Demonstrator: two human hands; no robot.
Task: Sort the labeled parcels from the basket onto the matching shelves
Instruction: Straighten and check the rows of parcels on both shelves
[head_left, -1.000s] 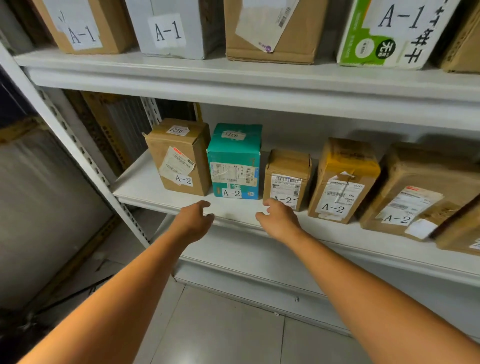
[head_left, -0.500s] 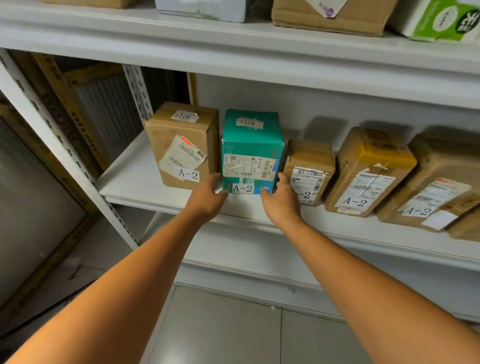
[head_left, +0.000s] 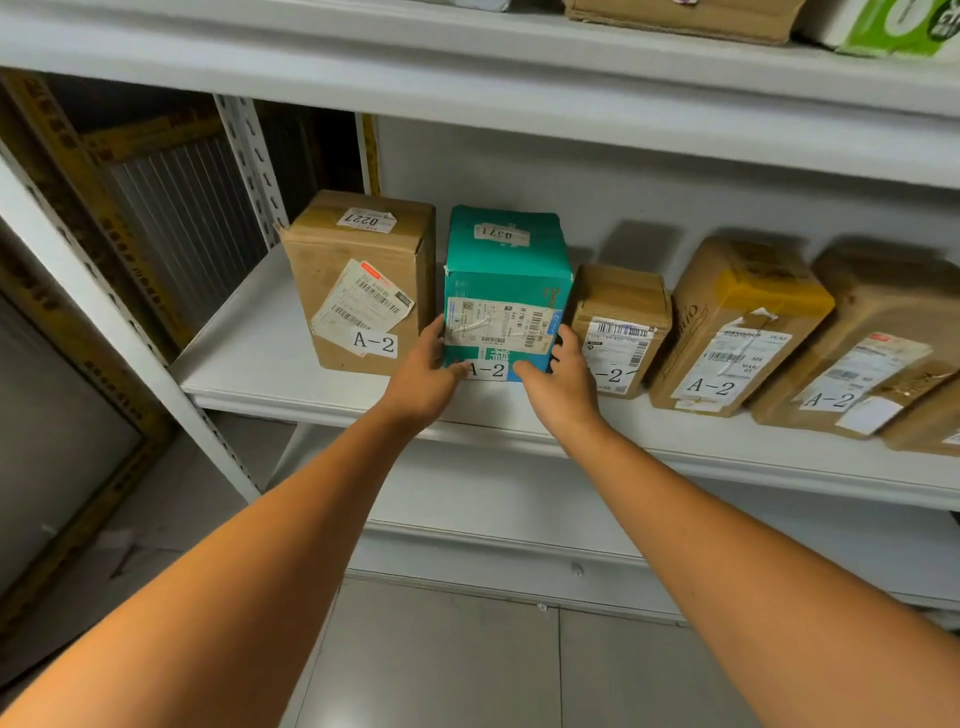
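Both hands have closed in on the teal box (head_left: 506, 270) since 1 second ago, when they hung short of the shelf (head_left: 249, 358) edge with nothing in them.

It is a tall teal carton standing upright, its top a little crumpled. A white sticker on top reads 0371, seen upside down. A white shipping label with barcodes crosses the front, and below it sits a white A-2 tag.

It stands on the middle shelf near the front edge, 2nd from the left in a row of A-2 parcels. A brown box (head_left: 358, 291) marked 0227 is just to its left and a small box (head_left: 621, 312) just to its right.

The left hand (head_left: 423, 382) wraps the lower left corner. Its fingers (head_left: 435, 325) run up the left side in the narrow gap beside the brown box, and its thumb lies on the front at the start of the A-2 tag. The right hand (head_left: 563, 387) mirrors it on the lower right corner, fingers against the right side next to the small box, thumb on the front by the end of the tag. So each hand grasps the teal box, which sits between the 2 palms. I cannot tell if its base is lifted off the shelf.
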